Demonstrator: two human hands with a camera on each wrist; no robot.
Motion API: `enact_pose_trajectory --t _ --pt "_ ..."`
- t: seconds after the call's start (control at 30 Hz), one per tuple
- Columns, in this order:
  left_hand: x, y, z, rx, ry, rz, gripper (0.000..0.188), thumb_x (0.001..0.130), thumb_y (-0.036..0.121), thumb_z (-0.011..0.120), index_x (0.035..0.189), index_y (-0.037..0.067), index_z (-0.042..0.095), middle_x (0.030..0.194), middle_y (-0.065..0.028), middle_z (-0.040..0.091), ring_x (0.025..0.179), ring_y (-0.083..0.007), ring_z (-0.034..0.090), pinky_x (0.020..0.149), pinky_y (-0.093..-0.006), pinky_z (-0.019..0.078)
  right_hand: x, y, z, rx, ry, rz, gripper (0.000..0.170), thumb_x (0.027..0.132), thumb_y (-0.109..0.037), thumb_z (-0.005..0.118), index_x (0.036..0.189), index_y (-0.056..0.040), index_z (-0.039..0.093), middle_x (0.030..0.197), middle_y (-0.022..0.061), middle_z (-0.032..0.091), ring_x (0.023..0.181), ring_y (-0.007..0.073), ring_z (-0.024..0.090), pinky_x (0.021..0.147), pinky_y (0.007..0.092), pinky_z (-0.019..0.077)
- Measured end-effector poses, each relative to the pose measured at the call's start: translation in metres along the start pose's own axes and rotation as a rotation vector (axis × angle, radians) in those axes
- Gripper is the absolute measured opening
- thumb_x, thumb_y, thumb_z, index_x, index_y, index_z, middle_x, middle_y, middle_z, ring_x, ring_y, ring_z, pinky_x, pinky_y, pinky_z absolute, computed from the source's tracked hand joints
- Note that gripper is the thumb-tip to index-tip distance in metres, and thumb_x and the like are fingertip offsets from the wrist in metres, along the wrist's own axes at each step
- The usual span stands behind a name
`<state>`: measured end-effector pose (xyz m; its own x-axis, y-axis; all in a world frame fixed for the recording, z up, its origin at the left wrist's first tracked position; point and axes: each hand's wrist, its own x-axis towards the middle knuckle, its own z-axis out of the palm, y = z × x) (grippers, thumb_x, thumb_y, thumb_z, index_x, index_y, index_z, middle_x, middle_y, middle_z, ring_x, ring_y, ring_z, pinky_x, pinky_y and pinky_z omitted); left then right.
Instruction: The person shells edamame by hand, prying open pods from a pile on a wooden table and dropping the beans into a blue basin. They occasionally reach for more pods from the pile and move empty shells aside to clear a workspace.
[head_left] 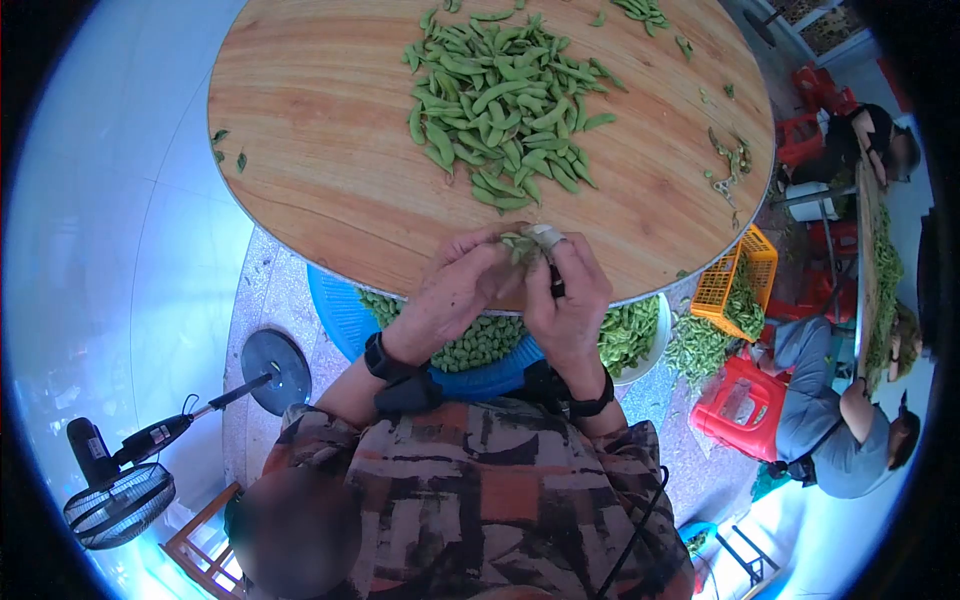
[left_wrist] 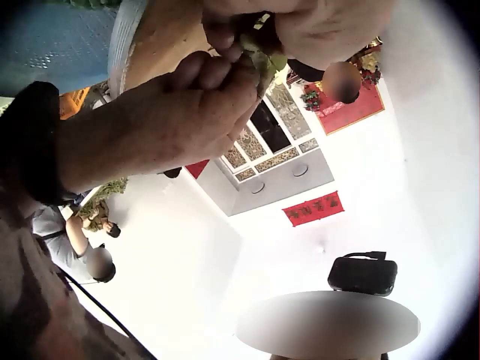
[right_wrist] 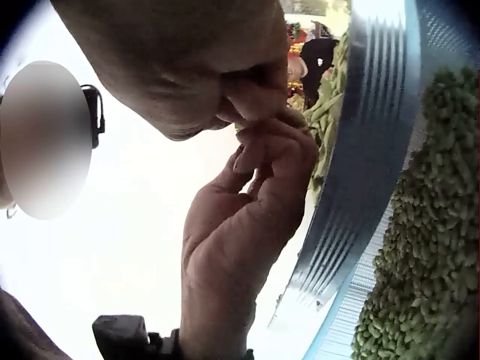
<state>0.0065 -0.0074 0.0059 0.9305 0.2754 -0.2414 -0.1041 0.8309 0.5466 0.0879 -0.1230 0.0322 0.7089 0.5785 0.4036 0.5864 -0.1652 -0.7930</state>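
Note:
Over the near edge of the round wooden table (head_left: 310,150), my two hands meet fingertip to fingertip. The left hand (head_left: 450,290) pinches green soybean pods (head_left: 516,246) between thumb and fingers. From the other side the right hand (head_left: 572,305) grips at the same spot, a white wrap (head_left: 546,235) round one finger. In the left wrist view a split-looking green pod (left_wrist: 262,63) shows between the fingers of both hands. Below them, a blue basin (head_left: 335,315) holds shelled green beans (head_left: 482,343). A large heap of soybean pods (head_left: 500,110) lies just beyond the hands.
A white bowl of pods (head_left: 660,345) stands right of the basin. Farther right are a yellow crate (head_left: 712,287), a red stool (head_left: 745,410) and two seated people at another table. A fan (head_left: 120,505) stands on the left. Pod scraps (head_left: 735,165) lie at the table's right.

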Motion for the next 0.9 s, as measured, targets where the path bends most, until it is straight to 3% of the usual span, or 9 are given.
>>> enact_pose_trajectory --t 0.3,0.33,0.43,0.57,0.73,0.8,0.83,0.87,0.9 --pt "-0.001 -0.008 0.011 -0.044 0.093 -0.003 0.043 0.094 0.011 0.037 0.134 0.000 0.048 0.118 -0.0091 0.061 0.102 -0.0184 0.061 0.083 -0.0328 0.0520 0.001 0.005 -0.001 0.047 -0.066 -0.028 0.022 0.084 0.003 0.058 0.105 0.0018 0.063 0.084 0.0138 0.056 0.068 0.0267 0.062 0.056 0.0314 0.0484" --pt "0.000 -0.009 0.006 -0.044 0.093 -0.004 0.043 0.094 0.011 0.037 0.134 0.000 0.048 0.118 -0.0091 0.061 0.102 -0.0184 0.061 0.083 -0.0328 0.0520 0.001 0.006 -0.002 0.171 -0.092 0.092 0.022 0.084 0.004 0.058 0.105 0.0021 0.063 0.084 0.0138 0.056 0.068 0.0262 0.062 0.056 0.0310 0.0484" --pt "0.000 -0.010 -0.003 -0.217 -0.179 -0.026 0.043 0.094 0.013 0.037 0.133 0.001 0.048 0.118 -0.0088 0.061 0.101 -0.0186 0.062 0.082 -0.0335 0.0522 0.000 0.008 -0.005 0.261 -0.104 0.164 0.023 0.084 0.006 0.057 0.106 0.0026 0.063 0.085 0.0139 0.057 0.068 0.0245 0.062 0.057 0.0307 0.0485" --pt "-0.006 -0.005 -0.005 -0.063 -0.013 -0.108 0.037 0.094 0.011 0.042 0.130 0.002 0.051 0.110 -0.0053 0.062 0.094 -0.0160 0.061 0.079 -0.0298 0.0520 0.001 -0.003 -0.006 0.085 -0.052 -0.095 0.023 0.084 0.007 0.056 0.105 0.0035 0.063 0.086 0.0137 0.058 0.067 0.0214 0.062 0.057 0.0309 0.0490" --pt "-0.011 -0.001 0.005 0.041 0.069 -0.121 0.028 0.097 0.013 0.048 0.123 0.007 0.057 0.095 -0.0007 0.063 0.080 -0.0097 0.058 0.066 -0.0230 0.0461 0.004 0.003 -0.010 0.124 -0.028 -0.013 0.021 0.084 0.005 0.057 0.103 0.0022 0.064 0.082 0.0118 0.058 0.067 0.0202 0.059 0.058 0.0281 0.0460" --pt "-0.015 0.003 -0.004 0.151 -0.117 -0.149 0.024 0.098 0.015 0.051 0.117 0.005 0.061 0.093 -0.0007 0.063 0.084 -0.0087 0.060 0.068 -0.0255 0.0475 0.005 0.013 -0.024 0.148 -0.031 0.040 0.021 0.083 0.005 0.057 0.103 0.0019 0.064 0.080 0.0110 0.057 0.066 0.0204 0.058 0.058 0.0268 0.0442" --pt "-0.020 0.013 -0.001 0.151 -0.117 -0.150 0.024 0.098 0.015 0.051 0.117 0.005 0.061 0.093 -0.0007 0.063 0.084 -0.0087 0.060 0.068 -0.0255 0.0475 0.004 0.017 -0.036 0.285 -0.031 0.217 0.021 0.083 0.004 0.058 0.103 0.0020 0.065 0.079 0.0103 0.058 0.065 0.0196 0.057 0.057 0.0259 0.0426" --pt "-0.025 0.029 0.004 0.496 -0.296 -0.171 0.024 0.097 0.013 0.049 0.115 0.004 0.061 0.098 -0.0027 0.064 0.087 -0.0131 0.062 0.074 -0.0286 0.0489 0.004 0.022 -0.050 0.422 -0.031 0.392 0.022 0.082 0.004 0.058 0.103 0.0021 0.065 0.078 0.0096 0.058 0.064 0.0188 0.056 0.057 0.0249 0.0409" --pt "-0.027 0.040 0.006 0.843 -0.474 -0.188 0.024 0.097 0.010 0.047 0.113 0.003 0.062 0.104 -0.0046 0.064 0.090 -0.0175 0.064 0.079 -0.0318 0.0503 0.006 0.028 -0.073 0.300 -0.137 0.322 0.022 0.082 0.003 0.058 0.103 0.0028 0.065 0.076 0.0092 0.059 0.062 0.0176 0.055 0.057 0.0249 0.0407"
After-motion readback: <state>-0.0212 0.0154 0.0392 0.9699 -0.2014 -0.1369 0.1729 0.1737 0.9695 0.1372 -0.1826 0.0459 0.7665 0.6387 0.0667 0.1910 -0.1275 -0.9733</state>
